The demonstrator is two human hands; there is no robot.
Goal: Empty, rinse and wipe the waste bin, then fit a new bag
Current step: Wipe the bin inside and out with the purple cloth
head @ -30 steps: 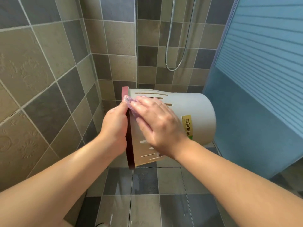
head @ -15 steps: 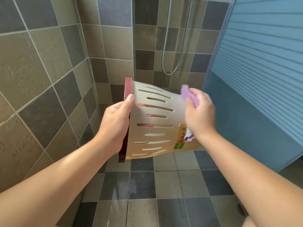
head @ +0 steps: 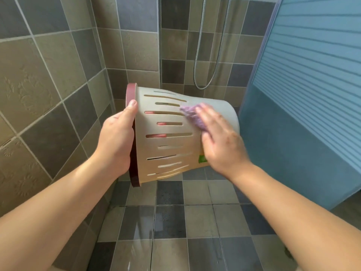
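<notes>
A cream plastic waste bin (head: 172, 145) with slotted sides and a dark red rim is held sideways in the air, its mouth pointing left. My left hand (head: 117, 137) grips the rim, thumb on the outside, fingers inside and showing through the slots. My right hand (head: 218, 141) lies flat on the bin's outer wall near its base and presses a purple cloth (head: 192, 116) against it. A yellow and green label on the bin is mostly hidden under that hand.
Tiled walls stand to the left and behind. A metal shower hose (head: 207, 55) hangs on the back wall. A blue ribbed panel (head: 304, 94) closes the right side. The grey tiled floor (head: 172, 231) below is wet.
My right hand with the cloth has moved from the bin's base back up over the side wall, fingers now flat. The bin has turned slightly in my left hand's grip.
</notes>
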